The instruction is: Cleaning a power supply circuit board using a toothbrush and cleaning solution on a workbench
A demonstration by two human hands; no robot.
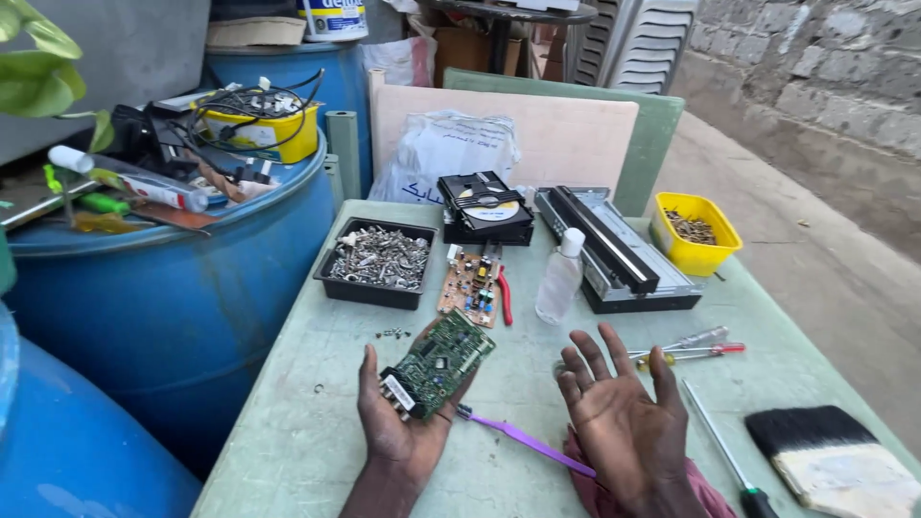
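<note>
Left hand (403,422) palm up, its grip cupped — right hand (624,408) palm up, fingers spread, empty
</note>
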